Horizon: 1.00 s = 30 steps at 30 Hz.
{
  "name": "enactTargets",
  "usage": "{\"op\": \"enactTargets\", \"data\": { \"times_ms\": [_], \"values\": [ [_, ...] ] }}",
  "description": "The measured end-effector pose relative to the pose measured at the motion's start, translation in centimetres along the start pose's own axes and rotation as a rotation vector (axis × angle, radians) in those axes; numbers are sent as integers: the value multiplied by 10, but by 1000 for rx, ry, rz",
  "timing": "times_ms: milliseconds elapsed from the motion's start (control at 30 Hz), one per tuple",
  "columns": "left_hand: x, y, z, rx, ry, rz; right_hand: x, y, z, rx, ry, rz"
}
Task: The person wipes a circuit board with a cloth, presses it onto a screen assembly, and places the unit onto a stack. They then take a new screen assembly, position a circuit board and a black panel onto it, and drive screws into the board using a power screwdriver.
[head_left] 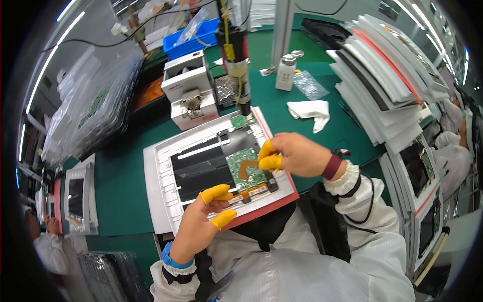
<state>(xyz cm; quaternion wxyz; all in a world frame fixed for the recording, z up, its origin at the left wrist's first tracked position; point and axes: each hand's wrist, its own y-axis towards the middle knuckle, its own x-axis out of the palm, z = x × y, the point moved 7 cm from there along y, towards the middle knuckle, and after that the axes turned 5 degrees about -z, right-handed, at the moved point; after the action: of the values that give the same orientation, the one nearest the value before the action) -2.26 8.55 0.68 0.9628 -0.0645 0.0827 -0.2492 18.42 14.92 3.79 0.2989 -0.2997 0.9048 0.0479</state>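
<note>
White work coat [271, 274] is filling the space nearest the camera, just on the near side of the white device housing [160, 190]. Housing is lying open on the green bench mat [121, 183], slightly turned, a red sheet [269, 210] showing under its near edge. Green circuit board [236, 162] is sitting inside the housing's right half; black panels [193, 173] are filling its left half. Brown L-shaped strip [244, 171] is crossing the board.

Right hand [302, 153] is reaching in over the housing's right edge, yellow-cotted thumb and forefinger nearly together at the strip's end; can't tell whether they're gripping it. Left hand [198, 221] is hovering or resting at the housing's near edge, contact unclear, thumb and forefinger spread apart, holding nothing visible. Blue wristband [173, 256] is circling the left wrist, dark red band [332, 166] the right.

Electric screwdriver [235, 70] is hanging tip-down by the housing's far edge. White benchtop dispenser [176, 89] is standing just beyond the housing; white bottle [285, 75] and crumpled white cloth [318, 110] are sitting beyond it to the right. White panel stack [370, 108] is leaning farther right of the housing, clear plastic trays [100, 100] piling up to its far left.
</note>
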Motion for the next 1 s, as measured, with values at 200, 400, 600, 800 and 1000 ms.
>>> {"op": "enactTargets", "data": {
  "times_ms": [200, 400, 600, 800, 1000],
  "values": [
    [-26, 21, 3, -110, -21, 154, -2, 42, 8, 64, 10, -150],
    [-36, 55, -1, -251, 40, 164, 9, 71, 16, 15, -73, -207],
    [-40, 79, -5, -319, 51, 147, 8, 84, 20, -25, -41, -217],
    [-43, 87, -5, -334, 50, 114, -1, 85, 17, -23, -69, -200],
    [-50, 83, -11, -428, -69, 137, -25, 54, 17, -175, -328, 199]
  ]
}}
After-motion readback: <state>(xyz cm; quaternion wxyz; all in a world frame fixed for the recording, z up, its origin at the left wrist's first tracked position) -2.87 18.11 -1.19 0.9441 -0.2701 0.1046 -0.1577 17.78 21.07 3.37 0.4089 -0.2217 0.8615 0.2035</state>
